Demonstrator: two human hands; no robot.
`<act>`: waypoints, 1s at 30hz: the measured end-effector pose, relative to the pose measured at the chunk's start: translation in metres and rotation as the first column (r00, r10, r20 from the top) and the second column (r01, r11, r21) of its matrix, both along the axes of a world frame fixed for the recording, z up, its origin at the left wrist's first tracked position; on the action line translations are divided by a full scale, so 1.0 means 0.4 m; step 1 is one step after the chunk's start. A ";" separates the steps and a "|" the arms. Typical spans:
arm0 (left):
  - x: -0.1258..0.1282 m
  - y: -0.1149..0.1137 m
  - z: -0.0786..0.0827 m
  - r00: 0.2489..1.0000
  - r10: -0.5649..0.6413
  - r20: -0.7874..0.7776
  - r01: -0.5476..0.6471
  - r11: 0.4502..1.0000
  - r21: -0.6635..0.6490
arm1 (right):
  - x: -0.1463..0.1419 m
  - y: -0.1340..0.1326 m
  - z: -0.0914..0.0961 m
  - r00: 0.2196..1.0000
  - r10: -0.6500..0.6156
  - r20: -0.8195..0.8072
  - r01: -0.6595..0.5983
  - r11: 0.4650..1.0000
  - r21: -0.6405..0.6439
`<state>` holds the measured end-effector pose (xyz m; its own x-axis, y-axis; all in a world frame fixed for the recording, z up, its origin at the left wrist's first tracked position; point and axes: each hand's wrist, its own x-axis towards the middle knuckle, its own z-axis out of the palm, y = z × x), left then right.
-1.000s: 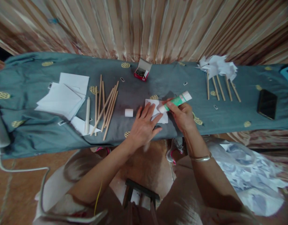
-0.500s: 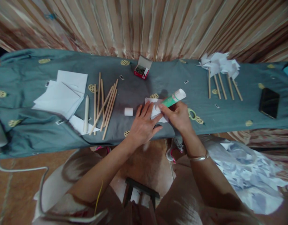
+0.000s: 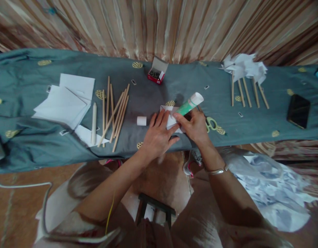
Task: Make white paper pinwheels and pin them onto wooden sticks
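My right hand [image 3: 196, 125] is closed round a green and white glue stick [image 3: 186, 107], its lower end tilted down against a small folded white paper [image 3: 171, 119]. Spread over the left part of that paper, my left hand [image 3: 159, 136] presses it flat on the cloth with fingers apart. The white glue cap [image 3: 141, 121] lies just left of my left hand. Beside my right hand are scissors with pale green handles [image 3: 212, 124], their blades hidden under the hand.
Wooden sticks [image 3: 117, 119], a white candle-like rod [image 3: 94, 124] and white paper sheets [image 3: 63, 106] lie to the left. A red box of small dark pieces [image 3: 156, 74] stands behind. Paper pinwheels on sticks [image 3: 244, 69] and a phone [image 3: 298, 111] are rightward; a bag of white paper [image 3: 275, 189] sits below.
The glue stick and my right hand have shifted slightly left over the paper, and more of the scissors' handles shows. My left hand stays on the paper.
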<state>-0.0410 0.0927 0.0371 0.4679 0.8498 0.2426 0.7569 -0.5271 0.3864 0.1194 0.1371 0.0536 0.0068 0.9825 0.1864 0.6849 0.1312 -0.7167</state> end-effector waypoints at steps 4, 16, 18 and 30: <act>-0.001 0.000 0.002 1.000 -0.002 0.007 0.002 1.000 0.004 | -0.002 -0.002 0.003 1.000 0.010 -0.011 -0.010 1.000 0.001; 0.000 0.002 0.005 1.000 -0.005 -0.004 0.004 0.999 -0.031 | -0.009 -0.001 0.007 0.998 0.057 0.028 -0.056 0.998 -0.019; 0.000 0.002 0.005 1.000 -0.005 -0.009 0.005 1.000 -0.029 | -0.010 -0.001 0.009 0.996 0.067 0.050 -0.067 0.998 -0.006; -0.003 0.002 -0.002 1.000 -0.017 -0.010 0.017 1.000 -0.026 | -0.008 -0.004 0.010 0.982 0.126 0.140 -0.130 0.991 0.024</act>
<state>-0.0423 0.0936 0.0361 0.4849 0.8475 0.2159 0.7517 -0.5300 0.3925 0.1161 0.1356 0.0575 -0.1465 0.9668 0.2093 0.7528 0.2462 -0.6105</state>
